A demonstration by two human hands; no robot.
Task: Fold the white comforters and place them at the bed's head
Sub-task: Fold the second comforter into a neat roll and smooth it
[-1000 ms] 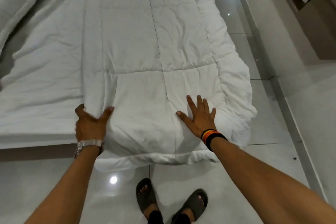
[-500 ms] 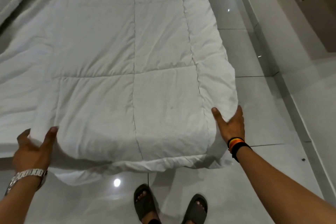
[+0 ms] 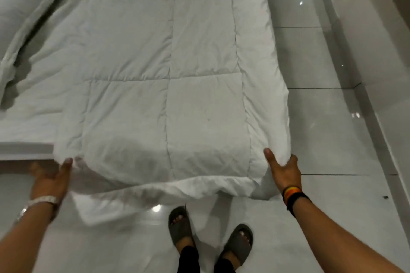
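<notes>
Two hands at the foot edge of the bed (image 3: 24, 150), and the white comforter (image 3: 168, 77) lies lengthwise on it, its near end spilling over that edge toward the tiled floor (image 3: 321, 139). Left hand (image 3: 50, 178) grips the near left corner, thumb on top, fingers tucked under the fabric. Right hand (image 3: 282, 169) pinches the near right corner where it overhangs the bed's right edge. Open floor runs along the right side up to the wall (image 3: 381, 73). Grey slippers (image 3: 210, 239) stand just below the hanging hem. A pillow (image 3: 26, 2) sits at the far left corner
</notes>
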